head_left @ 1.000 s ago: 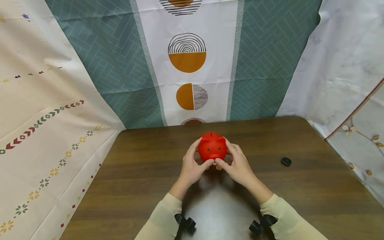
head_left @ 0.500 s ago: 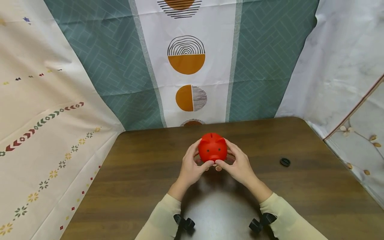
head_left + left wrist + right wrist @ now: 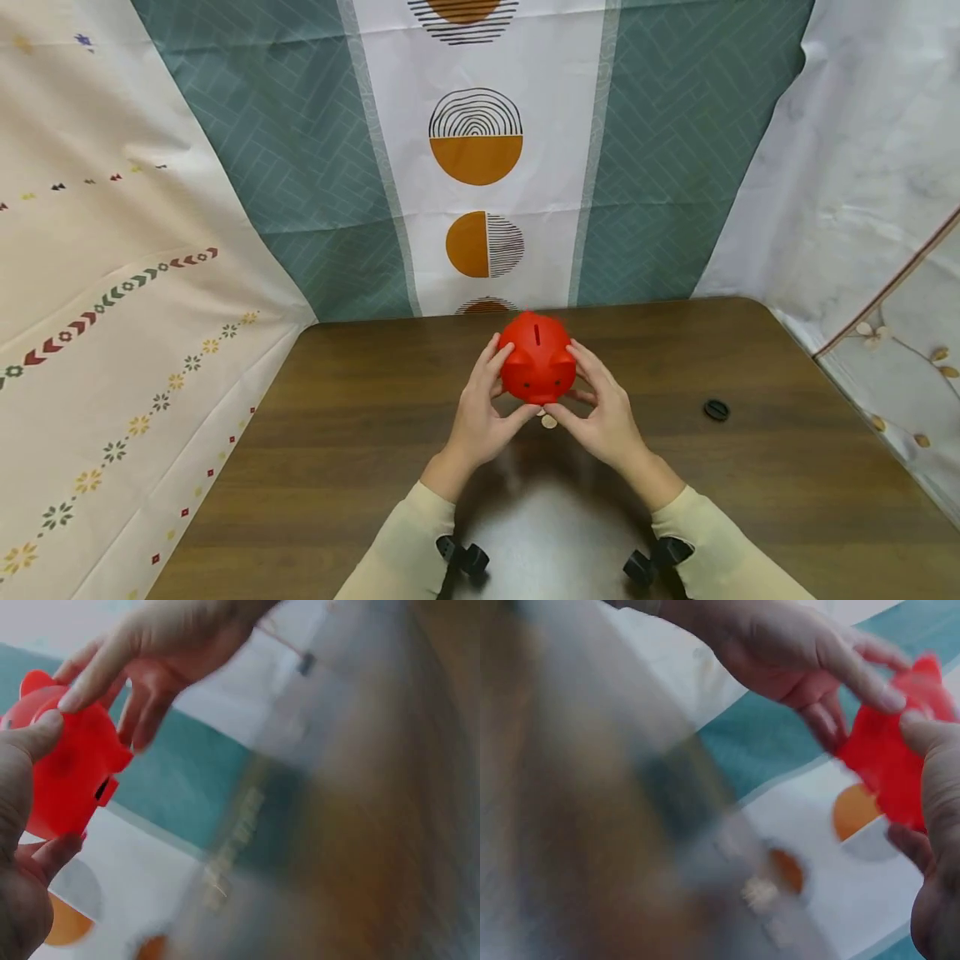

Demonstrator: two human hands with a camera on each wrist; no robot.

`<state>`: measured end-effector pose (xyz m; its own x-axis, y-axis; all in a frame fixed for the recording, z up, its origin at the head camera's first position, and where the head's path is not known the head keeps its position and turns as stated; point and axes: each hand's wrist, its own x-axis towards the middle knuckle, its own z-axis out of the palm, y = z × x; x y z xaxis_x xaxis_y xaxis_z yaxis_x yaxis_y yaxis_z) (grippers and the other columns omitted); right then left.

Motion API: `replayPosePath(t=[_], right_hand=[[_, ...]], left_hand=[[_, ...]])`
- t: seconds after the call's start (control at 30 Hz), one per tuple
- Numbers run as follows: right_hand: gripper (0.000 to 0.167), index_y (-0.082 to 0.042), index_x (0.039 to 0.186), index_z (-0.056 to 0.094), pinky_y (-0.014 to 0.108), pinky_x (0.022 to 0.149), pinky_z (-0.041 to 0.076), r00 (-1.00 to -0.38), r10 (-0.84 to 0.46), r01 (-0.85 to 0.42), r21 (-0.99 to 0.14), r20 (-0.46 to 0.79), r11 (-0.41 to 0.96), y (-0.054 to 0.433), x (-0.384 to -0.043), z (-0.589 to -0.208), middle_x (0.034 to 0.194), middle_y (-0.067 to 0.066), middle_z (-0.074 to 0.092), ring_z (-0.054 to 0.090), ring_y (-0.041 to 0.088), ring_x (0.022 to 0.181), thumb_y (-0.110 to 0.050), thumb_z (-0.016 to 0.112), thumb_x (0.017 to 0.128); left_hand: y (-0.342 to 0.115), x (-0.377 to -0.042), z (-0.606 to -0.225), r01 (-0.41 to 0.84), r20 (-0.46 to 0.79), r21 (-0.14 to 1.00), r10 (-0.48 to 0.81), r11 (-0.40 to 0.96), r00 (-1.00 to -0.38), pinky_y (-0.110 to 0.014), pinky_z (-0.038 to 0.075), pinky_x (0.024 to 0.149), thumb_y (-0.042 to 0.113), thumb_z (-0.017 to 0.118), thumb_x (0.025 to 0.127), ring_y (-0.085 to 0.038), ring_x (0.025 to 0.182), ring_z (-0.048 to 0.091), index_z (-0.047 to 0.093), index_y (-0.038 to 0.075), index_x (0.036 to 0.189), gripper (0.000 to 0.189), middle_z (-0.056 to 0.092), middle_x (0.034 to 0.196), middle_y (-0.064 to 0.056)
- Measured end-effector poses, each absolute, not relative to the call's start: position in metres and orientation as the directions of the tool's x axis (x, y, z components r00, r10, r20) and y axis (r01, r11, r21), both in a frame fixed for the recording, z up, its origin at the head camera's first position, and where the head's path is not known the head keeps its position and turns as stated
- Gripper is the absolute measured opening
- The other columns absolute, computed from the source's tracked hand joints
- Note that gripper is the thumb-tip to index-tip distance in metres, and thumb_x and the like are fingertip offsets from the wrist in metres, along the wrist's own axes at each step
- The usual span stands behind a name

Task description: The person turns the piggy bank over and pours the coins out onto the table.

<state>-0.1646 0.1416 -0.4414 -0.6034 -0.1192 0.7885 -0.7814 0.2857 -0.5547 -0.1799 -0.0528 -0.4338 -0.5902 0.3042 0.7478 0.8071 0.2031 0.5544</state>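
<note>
A red piggy bank (image 3: 537,358) is held up over the table between both hands, its face tipped downward and the slot in its top showing. My left hand (image 3: 480,417) grips its left side, with the thumb by the snout. On the other side my right hand (image 3: 600,417) grips it the same way, the two thumbs close together. A dark opening shows on its underside in the left wrist view, where the piggy bank (image 3: 71,765) is large. Just below the thumbs, coins (image 3: 549,422) are partly visible; the hands hide the rest.
A round black plug (image 3: 716,410) lies on the brown wooden table (image 3: 337,467) to the right. A patterned cloth (image 3: 480,250) hangs behind the far edge, with pale cloths at both sides. Blurred small light pieces (image 3: 759,894) appear low in the right wrist view.
The piggy bank has tipped forward, so its slot shows more and its face points lower. Both hands have turned with it and keep their hold. The coins below have become more visible.
</note>
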Motion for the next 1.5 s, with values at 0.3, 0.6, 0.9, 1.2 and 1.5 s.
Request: replayPosePath(t=[0.3, 0.6, 0.9, 1.2, 1.5], right_hand=[[0.082, -0.016, 0.144, 0.043, 0.037, 0.072, 0.058, -0.817, -0.117, -0.570, -0.763, 0.564, 0.304, 0.148, -0.186, -0.476, 0.140, 0.009, 0.049, 0.063, 0.032, 0.109, -0.012, 0.084, 0.073], [0.075, -0.011, 0.143, 0.043, 0.032, 0.068, 0.058, -0.903, -0.163, -0.430, -0.840, 0.398, 0.331, 0.149, -0.176, -0.457, 0.134, 0.021, 0.052, 0.070, 0.032, 0.083, -0.014, 0.081, 0.078], [0.082, -0.010, 0.143, 0.044, 0.036, 0.074, 0.057, -0.784, -0.139, -0.617, -0.732, 0.605, 0.289, 0.153, -0.186, -0.462, 0.140, 0.013, 0.049, 0.069, 0.031, 0.094, -0.007, 0.085, 0.072], [0.080, -0.022, 0.144, 0.043, 0.031, 0.068, 0.058, -0.913, -0.140, -0.409, -0.859, 0.384, 0.307, 0.150, -0.188, -0.477, 0.132, 0.008, 0.055, 0.071, 0.026, 0.085, -0.028, 0.082, 0.076], [0.082, -0.011, 0.142, 0.046, 0.037, 0.073, 0.057, -0.778, -0.130, -0.614, -0.700, 0.614, 0.365, 0.152, -0.184, -0.467, 0.137, 0.014, 0.052, 0.070, 0.029, 0.091, -0.016, 0.086, 0.071]], left_hand=[[-0.057, -0.204, -0.473, 0.607, 0.533, 0.756, 0.308, 0.245, -0.788, -0.039, 0.054, 0.086, 0.019, 0.081, 0.078, -0.028, 0.113, 0.061, 0.032, 0.021, 0.150, 0.086, 0.024, 0.156, -0.008], [-0.053, -0.205, -0.479, 0.505, 0.413, 0.808, 0.318, 0.303, -0.853, -0.028, 0.056, 0.076, 0.028, 0.077, 0.082, -0.024, 0.102, 0.061, 0.028, 0.023, 0.151, 0.084, 0.039, 0.146, -0.004], [-0.051, -0.191, -0.447, 0.722, 0.666, 0.659, 0.284, 0.210, -0.690, -0.043, 0.057, 0.076, 0.003, 0.081, 0.076, -0.037, 0.110, 0.059, 0.036, 0.001, 0.145, 0.082, 0.034, 0.147, -0.022], [-0.056, -0.205, -0.474, 0.477, 0.396, 0.841, 0.310, 0.254, -0.864, -0.031, 0.057, 0.076, 0.022, 0.079, 0.081, -0.027, 0.102, 0.063, 0.033, 0.018, 0.150, 0.083, 0.042, 0.144, -0.004], [-0.053, -0.199, -0.462, 0.653, 0.574, 0.699, 0.315, 0.292, -0.755, -0.039, 0.054, 0.085, 0.020, 0.079, 0.080, -0.030, 0.119, 0.054, 0.032, 0.014, 0.149, 0.084, 0.030, 0.152, -0.010]])
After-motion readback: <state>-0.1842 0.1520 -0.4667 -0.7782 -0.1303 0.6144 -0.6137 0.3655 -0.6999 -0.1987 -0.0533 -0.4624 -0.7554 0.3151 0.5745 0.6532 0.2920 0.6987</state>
